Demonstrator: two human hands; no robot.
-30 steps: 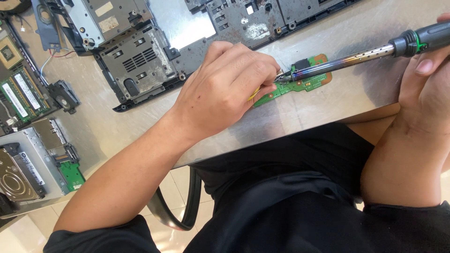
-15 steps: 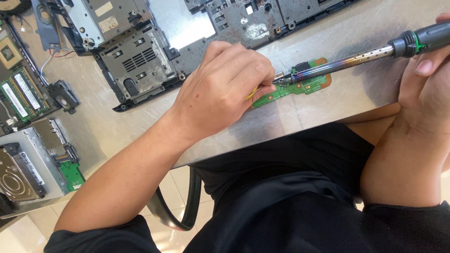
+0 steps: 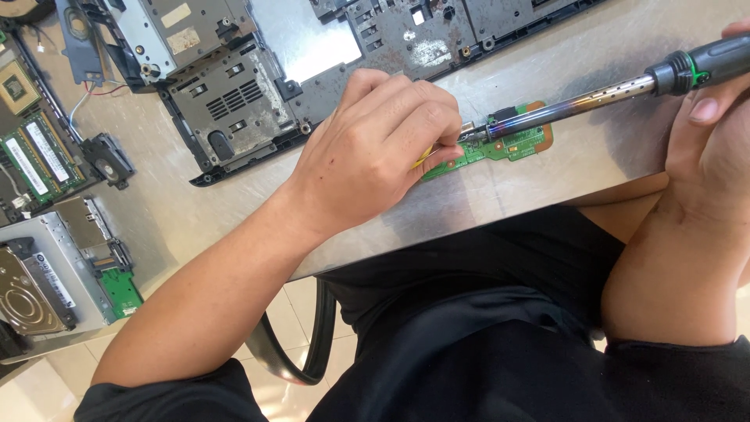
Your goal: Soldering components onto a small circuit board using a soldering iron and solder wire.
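The small green printed circuit board with an orange edge [image 3: 508, 143] lies flat on the pale grey metal surface [image 3: 547, 180], close to its near edge. The left hand [image 3: 375, 148] rests over the board's left end, its grip clenched with the fingertips [image 3: 445, 152] pinched on something thin and yellow that is mostly hidden; what it is cannot be told. The right hand [image 3: 707, 133] is at the right edge of the surface, its grip closed around the dark handle of a long soldering iron with a perforated metal barrel [image 3: 594, 98]. The iron slants down leftward, and its tip meets the board just beside the left fingertips.

Farther back on the surface, touching the far edge of view, lies an opened dark grey laptop base shell [image 3: 258, 86]. At the left side sit a green motherboard with memory sticks [image 3: 31, 148] and a silver hard drive in a metal cage [image 3: 47, 281].
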